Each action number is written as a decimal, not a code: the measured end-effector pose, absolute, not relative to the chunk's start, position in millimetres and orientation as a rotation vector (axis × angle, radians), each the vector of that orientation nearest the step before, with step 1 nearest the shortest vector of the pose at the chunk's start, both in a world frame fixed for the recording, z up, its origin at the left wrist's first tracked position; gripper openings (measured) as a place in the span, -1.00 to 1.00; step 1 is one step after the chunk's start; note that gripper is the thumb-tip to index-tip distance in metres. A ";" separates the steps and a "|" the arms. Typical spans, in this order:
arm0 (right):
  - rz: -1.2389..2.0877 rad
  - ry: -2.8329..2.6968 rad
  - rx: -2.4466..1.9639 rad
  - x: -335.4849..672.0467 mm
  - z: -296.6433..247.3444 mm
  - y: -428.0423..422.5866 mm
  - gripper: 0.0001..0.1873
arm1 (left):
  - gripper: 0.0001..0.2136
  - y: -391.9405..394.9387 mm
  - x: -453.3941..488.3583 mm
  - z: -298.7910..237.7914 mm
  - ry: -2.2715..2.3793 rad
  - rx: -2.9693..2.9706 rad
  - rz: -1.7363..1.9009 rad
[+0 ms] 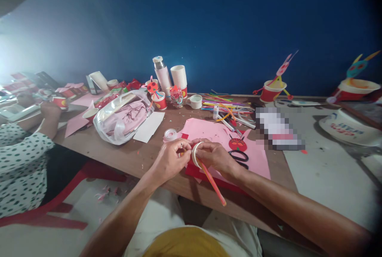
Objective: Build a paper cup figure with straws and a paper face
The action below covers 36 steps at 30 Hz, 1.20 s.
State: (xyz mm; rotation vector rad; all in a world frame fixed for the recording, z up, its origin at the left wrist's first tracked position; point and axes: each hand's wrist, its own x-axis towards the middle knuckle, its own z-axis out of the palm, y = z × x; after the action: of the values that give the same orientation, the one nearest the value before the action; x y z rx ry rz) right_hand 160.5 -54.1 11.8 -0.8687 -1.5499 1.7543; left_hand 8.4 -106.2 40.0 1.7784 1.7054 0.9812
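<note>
The right hand [220, 158] is gripping, seemingly bracing, a white-rimmed red paper cup [194, 156]; the left hand [170, 157] is pinching a thin orange strip [180, 154].

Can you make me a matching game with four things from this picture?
1. cup stack
2. orange stick
3. red cut-out
4. see-through bag

A. lying on pink paper
B. filled with pinkish material
C. standing beside a flask
D. poking out below the right hand

Pairs: 1-C, 2-D, 3-A, 4-B
</note>
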 end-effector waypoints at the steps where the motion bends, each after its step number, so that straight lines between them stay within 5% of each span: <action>1: 1.747 -1.561 -0.870 160.6 11.4 -54.0 -0.83 | -0.93 -106.5 8.5 39.4 1.701 1.787 0.996; 36: 1.672 -1.729 -0.794 160.2 2.0 -48.8 -0.85 | -0.90 -109.5 1.3 27.7 1.510 1.941 1.187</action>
State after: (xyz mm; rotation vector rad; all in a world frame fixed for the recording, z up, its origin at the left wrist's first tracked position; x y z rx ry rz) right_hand 160.2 -48.8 2.0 -0.7942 -1.7295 1.6724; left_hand 1.3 -109.5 27.7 1.9408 1.5095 1.1869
